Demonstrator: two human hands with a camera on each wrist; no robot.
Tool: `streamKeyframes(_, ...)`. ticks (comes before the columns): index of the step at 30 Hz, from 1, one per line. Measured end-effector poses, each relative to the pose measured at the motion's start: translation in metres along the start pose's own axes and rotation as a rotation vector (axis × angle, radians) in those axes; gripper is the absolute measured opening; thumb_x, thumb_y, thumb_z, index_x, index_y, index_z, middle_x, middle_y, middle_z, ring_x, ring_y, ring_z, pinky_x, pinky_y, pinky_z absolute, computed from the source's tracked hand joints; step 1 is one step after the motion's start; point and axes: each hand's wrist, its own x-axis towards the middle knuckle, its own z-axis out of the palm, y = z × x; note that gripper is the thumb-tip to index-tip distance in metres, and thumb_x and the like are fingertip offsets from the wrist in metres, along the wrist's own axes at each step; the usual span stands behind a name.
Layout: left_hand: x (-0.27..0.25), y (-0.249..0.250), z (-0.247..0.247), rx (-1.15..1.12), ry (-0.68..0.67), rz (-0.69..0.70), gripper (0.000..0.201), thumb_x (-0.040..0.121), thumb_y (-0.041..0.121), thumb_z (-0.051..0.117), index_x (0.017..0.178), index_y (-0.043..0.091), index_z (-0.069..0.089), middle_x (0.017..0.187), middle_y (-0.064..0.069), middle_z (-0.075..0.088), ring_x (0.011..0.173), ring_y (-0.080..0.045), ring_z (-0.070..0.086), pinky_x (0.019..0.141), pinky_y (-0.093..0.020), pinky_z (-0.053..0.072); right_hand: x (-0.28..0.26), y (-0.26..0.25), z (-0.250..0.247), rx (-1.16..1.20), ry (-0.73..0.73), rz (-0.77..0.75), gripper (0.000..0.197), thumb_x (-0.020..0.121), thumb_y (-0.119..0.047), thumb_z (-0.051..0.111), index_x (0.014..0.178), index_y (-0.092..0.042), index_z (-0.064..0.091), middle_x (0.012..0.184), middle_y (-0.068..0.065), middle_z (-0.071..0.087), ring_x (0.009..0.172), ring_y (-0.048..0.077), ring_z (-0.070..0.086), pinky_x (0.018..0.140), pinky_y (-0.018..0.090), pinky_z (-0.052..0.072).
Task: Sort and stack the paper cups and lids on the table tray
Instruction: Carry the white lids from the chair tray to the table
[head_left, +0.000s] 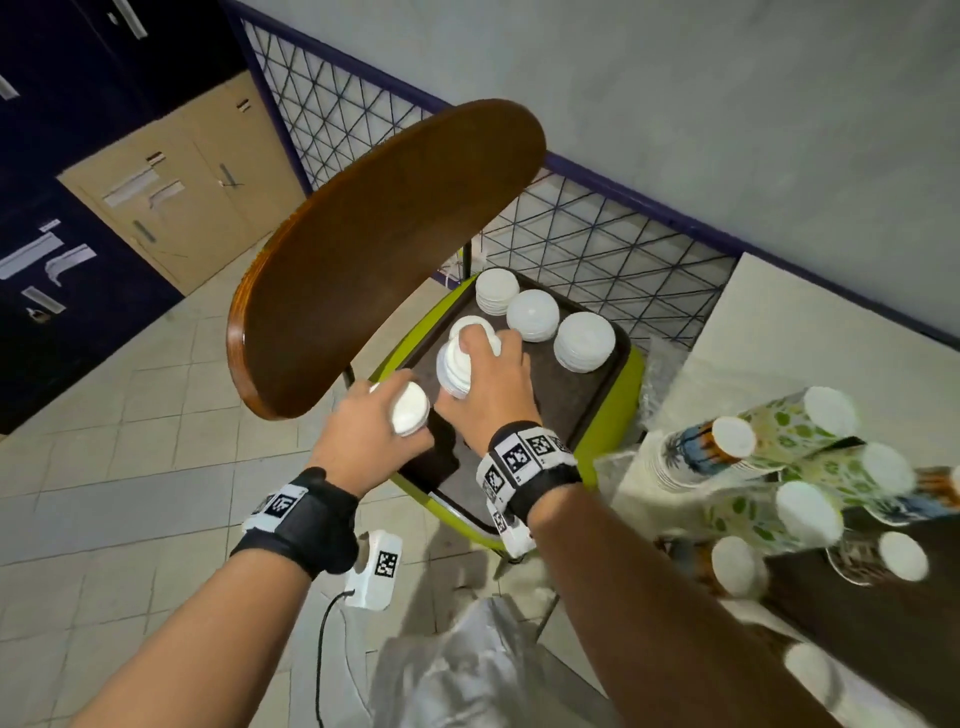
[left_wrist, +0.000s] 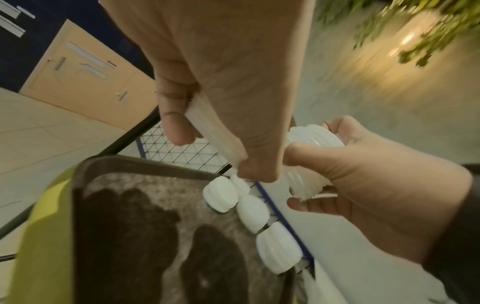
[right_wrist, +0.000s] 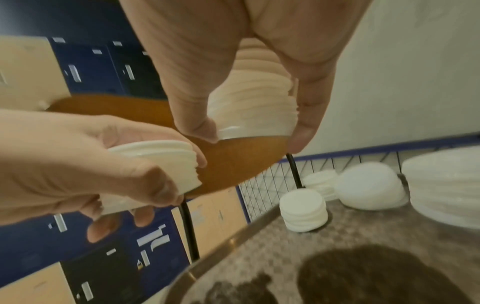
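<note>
My left hand (head_left: 387, 413) grips a short stack of white lids (head_left: 411, 415) over the near left edge of the brown tray (head_left: 597, 400). My right hand (head_left: 485, 364) grips a taller stack of white lids (head_left: 457, 364) just above the tray's left part. The two held stacks are side by side and close together. In the right wrist view thumb and fingers clasp the tall lid stack (right_wrist: 254, 111), and the left hand (right_wrist: 78, 164) holds its own lids (right_wrist: 161, 156). Along the tray's far edge stand three lid stacks (head_left: 497, 291), (head_left: 532, 314), (head_left: 584, 340). Patterned paper cups (head_left: 727, 441) lie on the table at the right.
The tray rests on a green chair seat (head_left: 623, 395). The chair's wooden backrest (head_left: 374, 249) looms over the left side. A small extra lid stack (right_wrist: 303, 209) stands near the tray's left rim. A wire grid fence (head_left: 597, 244) runs behind. Tiled floor lies to the left.
</note>
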Motion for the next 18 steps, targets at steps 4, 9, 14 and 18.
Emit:
streamKeyframes(4,-0.042,0.035,-0.023,-0.004,0.011,0.101,0.073,0.078,0.049,0.080,0.141,0.035,0.048,0.119,0.000,0.061,0.108,-0.019,0.055,0.081,-0.031,0.045,-0.054,-0.005,-0.055,0.095,0.109,-0.078,0.061,0.070,-0.025,0.076,0.114,-0.033,0.036,0.119,0.007,0.037,0.103,0.036,0.045,0.093,0.049,0.050)
streamKeyframes(9,-0.107,0.105,-0.042,0.029,0.040,0.214,0.073,0.080,0.048,0.077,0.144,0.036,0.045,0.122,0.003,0.057,0.109,-0.015,0.049,0.089,-0.033,0.041,-0.131,0.023,-0.131,0.149,0.164,-0.137,0.061,0.067,-0.025,0.079,0.110,-0.033,0.037,0.116,0.003,0.036,0.104,0.032,0.048,0.091,0.041,0.051)
streamKeyframes(14,-0.168,0.195,-0.031,0.025,0.107,0.368,0.067,0.075,0.045,0.078,0.135,0.042,0.047,0.110,-0.001,0.059,0.102,-0.022,0.056,0.083,-0.037,0.045,-0.210,0.090,-0.213,0.119,0.184,-0.135,0.058,0.070,-0.028,0.078,0.111,-0.035,0.037,0.118,0.002,0.037,0.104,0.024,0.047,0.090,0.033,0.046)
streamKeyframes(18,-0.195,0.265,-0.003,0.022,0.031,0.498,0.072,0.071,0.062,0.067,0.137,0.044,0.046,0.117,0.004,0.059,0.106,-0.020,0.057,0.088,-0.043,0.052,-0.263,0.152,-0.261,0.056,0.221,-0.067,0.056,0.071,-0.031,0.078,0.112,-0.033,0.040,0.119,0.002,0.038,0.107,0.018,0.044,0.095,0.030,0.043)
